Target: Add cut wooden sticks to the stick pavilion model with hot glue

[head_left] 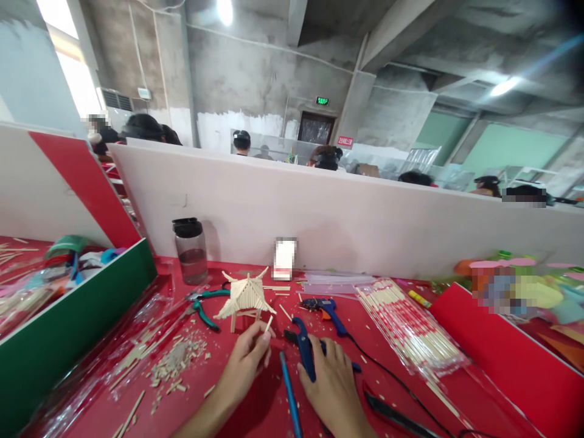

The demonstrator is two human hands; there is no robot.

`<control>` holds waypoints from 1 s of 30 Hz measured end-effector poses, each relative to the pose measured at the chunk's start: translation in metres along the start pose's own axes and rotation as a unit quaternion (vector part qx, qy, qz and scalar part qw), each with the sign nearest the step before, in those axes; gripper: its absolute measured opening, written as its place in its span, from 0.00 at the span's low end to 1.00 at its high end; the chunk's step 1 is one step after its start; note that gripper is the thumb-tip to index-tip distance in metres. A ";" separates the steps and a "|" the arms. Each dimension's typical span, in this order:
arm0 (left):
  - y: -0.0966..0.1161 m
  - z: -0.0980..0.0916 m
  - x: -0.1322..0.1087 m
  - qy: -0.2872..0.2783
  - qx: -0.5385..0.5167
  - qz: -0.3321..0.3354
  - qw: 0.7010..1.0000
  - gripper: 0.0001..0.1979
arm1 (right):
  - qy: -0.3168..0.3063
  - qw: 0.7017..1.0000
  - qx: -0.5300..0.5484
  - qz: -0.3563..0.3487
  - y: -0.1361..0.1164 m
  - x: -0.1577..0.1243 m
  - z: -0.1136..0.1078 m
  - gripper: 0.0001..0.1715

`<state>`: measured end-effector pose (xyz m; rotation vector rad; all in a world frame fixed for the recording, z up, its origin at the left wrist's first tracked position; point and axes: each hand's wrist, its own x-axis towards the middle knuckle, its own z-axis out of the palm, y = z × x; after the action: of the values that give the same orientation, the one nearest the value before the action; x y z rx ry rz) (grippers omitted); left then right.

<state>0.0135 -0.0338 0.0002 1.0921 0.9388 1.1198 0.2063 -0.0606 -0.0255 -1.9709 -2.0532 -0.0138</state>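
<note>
Between the thumb and fingers of my left hand (250, 354) is a short wooden stick (269, 323), its end pointing up. Just beyond it stands a small pavilion model (249, 293) made of wooden sticks, with a pitched roof, upturned corners and legs. My right hand (332, 374) is wrapped over a blue-handled cutter (305, 351), whose dark head points left towards my left hand. A blue pen-like rod (290, 395) lies between my hands. Behind the cutter rests a blue glue gun (335, 315) with a black cable. Teal-handled pliers (206, 313) lie left of the model.
Cut stick pieces (176, 362) are heaped at left. A bagged bundle of sticks (408, 322) lies at right. A water bottle (190, 255) and a phone (285, 260) stand by the white partition (274, 201). Green (82, 316) and red (511, 347) boards flank the table. Other people sit beyond.
</note>
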 end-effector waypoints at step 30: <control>-0.010 -0.013 0.018 0.009 0.033 0.028 0.999 0.20 | -0.017 0.928 0.356 -0.107 -0.059 0.076 -0.038 0.17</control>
<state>0.0061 -0.0149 -0.0129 1.1701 0.9708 1.1536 0.1550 0.0019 0.0386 -1.3025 -1.9006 0.6306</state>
